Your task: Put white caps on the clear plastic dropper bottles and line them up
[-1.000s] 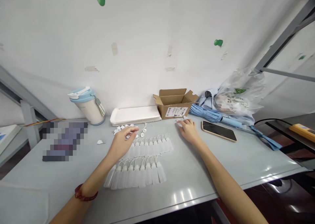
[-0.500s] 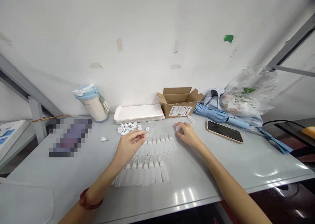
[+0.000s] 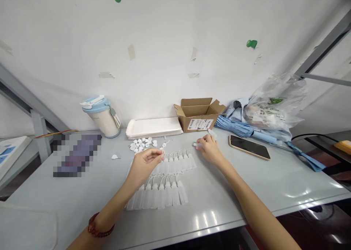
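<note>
Cardboard box (image 3: 199, 122) — behind the right hand (image 3: 208, 147) — flaps open; phone (image 3: 249, 146) beside.

No wording can be read on the white label (image 3: 200, 124) fixed to the cardboard box (image 3: 184, 122), the print-marked plastic bag (image 3: 264, 114) or the tumbler (image 3: 102, 122)'s tag (image 3: 116, 119).

Bright; glare streaks table (image 3: 216, 191); edges seemingly warped.
</note>
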Tool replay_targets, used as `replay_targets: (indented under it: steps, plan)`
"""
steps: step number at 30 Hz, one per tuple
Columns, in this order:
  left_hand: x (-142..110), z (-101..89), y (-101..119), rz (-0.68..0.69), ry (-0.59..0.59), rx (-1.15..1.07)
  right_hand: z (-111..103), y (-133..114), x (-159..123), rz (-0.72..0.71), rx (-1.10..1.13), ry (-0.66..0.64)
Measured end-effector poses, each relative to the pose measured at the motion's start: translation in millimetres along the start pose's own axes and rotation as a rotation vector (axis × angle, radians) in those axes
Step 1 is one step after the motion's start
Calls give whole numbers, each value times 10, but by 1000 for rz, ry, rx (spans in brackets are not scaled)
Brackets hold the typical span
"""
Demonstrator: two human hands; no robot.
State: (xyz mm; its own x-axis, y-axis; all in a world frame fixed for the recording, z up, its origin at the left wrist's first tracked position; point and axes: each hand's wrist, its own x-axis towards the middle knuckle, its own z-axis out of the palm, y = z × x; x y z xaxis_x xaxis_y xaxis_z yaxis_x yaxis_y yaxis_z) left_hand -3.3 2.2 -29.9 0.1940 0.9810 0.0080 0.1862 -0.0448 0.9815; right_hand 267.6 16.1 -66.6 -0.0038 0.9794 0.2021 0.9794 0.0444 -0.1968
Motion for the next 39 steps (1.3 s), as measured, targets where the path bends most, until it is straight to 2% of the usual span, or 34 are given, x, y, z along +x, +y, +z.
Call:
replay_targets:
  steps: [4, 6, 9, 12, 15, 21, 30, 34, 39]
  plan:
    - [-21, 17, 4, 108, -24, 26, -99, -206, -82, -130, 346, 155]
    - [-36, 25, 17, 194, -29, 75, -163, -385, -158, -230, 557, 150]
    - [-53, 36, 28, 261, -51, 114, -219, -634, -285, -332, 704, 63]
    - [-64, 50, 26, 268, -78, 99, -212, -760, -374, -376, 740, -22]
    - [-75, 69, 26, 248, -98, 100, -185, -781, -412, -388, 764, -65]
    - [-114, 104, 28, 227, -136, 105, -188, -781, -424, -381, 800, -48]
    - [-140, 124, 43, 221, -110, 142, -139, -797, -437, -349, 808, -52]
    - [-134, 141, 35, 196, -69, 160, -103, -796, -445, -327, 879, -66]
    - [-136, 148, 37, 146, -83, 154, -108, -804, -455, -314, 914, -58]
